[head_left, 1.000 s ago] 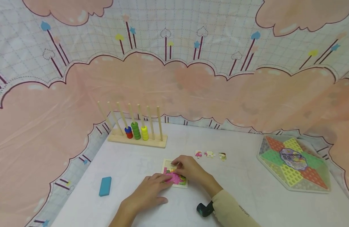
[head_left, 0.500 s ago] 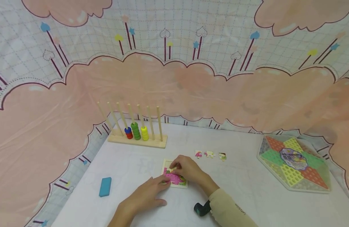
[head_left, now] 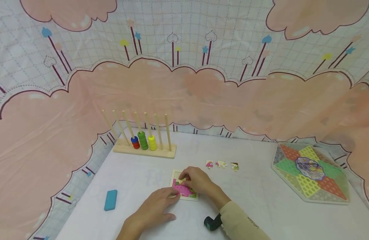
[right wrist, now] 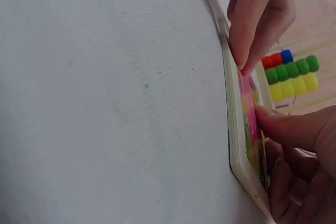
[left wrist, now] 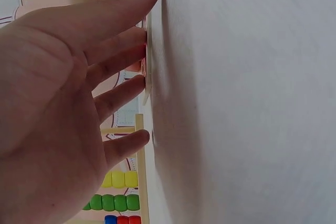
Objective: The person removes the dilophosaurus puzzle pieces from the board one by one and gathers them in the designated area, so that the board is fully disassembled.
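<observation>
A small puzzle with pink pieces sits in a pale wooden frame near the table's middle. My left hand rests its fingertips on the puzzle's lower left part, fingers fairly straight and thumb apart; the left wrist view shows this hand spread beside the frame edge. At the upper part of the frame, my right hand pinches a puzzle piece between thumb and curled fingers, mostly covering it. Seen from the right wrist, the right hand has its thumb against the puzzle surface.
Three loose puzzle pieces lie behind and right of the frame. A wooden bead rack stands at back left, a blue block lies left, and a hexagonal patterned box lies right. A black object is by my right sleeve.
My left hand has drawn back slightly to the left, showing more of the pink pieces. My right hand stays at the frame's upper part, its fingers shifted only slightly left.
</observation>
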`<state>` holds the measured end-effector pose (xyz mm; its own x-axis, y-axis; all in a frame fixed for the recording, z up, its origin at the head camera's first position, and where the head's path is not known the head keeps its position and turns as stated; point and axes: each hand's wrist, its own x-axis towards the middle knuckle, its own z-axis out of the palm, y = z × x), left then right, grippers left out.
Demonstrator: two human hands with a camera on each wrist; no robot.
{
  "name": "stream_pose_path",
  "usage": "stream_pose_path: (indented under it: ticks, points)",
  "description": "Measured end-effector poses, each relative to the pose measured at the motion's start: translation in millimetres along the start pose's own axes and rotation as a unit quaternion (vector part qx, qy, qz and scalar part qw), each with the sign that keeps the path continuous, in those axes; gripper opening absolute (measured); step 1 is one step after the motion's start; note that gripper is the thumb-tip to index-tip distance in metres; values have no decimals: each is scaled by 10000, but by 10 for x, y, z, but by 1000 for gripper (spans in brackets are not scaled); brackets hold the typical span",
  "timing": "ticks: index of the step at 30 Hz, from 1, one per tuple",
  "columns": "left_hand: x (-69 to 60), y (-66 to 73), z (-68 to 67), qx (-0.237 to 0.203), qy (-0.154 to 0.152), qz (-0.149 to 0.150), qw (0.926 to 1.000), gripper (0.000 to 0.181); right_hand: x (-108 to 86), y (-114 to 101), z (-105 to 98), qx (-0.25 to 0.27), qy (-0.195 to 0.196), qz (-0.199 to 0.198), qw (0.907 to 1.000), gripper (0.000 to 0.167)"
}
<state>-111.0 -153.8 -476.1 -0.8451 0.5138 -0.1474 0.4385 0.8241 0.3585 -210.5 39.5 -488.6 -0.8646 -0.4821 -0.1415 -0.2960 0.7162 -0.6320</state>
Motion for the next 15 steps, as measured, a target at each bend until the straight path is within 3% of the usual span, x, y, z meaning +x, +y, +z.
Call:
stream_pose_path:
  ticks: [9, 15]
  points:
    - [-9, 3, -16, 131, -27, 30, 9999, 67, 0, 12, 3, 221, -3, -59, 9997, 13]
    - [-8, 12, -20, 82, 50, 35, 9999, 66, -11, 7, -14, 133, 4, -316, 9994, 17]
